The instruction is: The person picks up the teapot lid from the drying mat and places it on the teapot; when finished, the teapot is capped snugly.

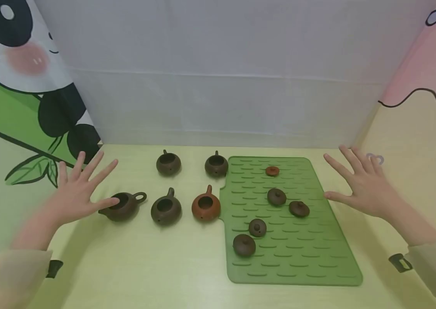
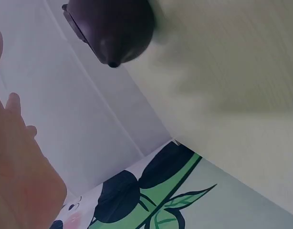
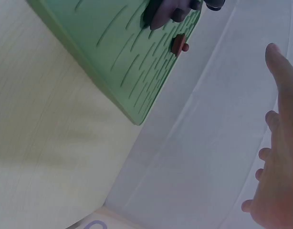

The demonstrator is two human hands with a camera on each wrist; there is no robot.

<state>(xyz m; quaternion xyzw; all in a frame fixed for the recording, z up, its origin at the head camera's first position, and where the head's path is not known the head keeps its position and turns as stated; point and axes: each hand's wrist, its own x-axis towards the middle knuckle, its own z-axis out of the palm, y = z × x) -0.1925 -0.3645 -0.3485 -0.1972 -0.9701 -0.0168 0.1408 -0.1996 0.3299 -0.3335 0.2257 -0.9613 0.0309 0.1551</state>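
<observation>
My left hand [image 1: 74, 196] is raised with its fingers spread and holds nothing. Its thumb overlaps a dark brown teapot [image 1: 126, 210] in the head view; the left wrist view shows a dark teapot [image 2: 113, 28] apart from the fingers. Other lidless dark teapots [image 1: 166, 213] stand to its right and behind, beside a reddish-brown teapot [image 1: 206, 211]. On the green mat [image 1: 318, 262] lie several dark lids [image 1: 244, 246] and one small reddish lid [image 1: 272, 171]. Fingers spread and empty, my right hand [image 1: 370, 191] hovers off the mat's right edge.
The pale table [image 1: 144, 270] carries everything. A white sheet [image 1: 218, 103] stands upright along its back edge. Cartoon-printed panels flank it, with a panda print [image 1: 28, 56] on the left and a pink print [image 1: 430, 68] on the right.
</observation>
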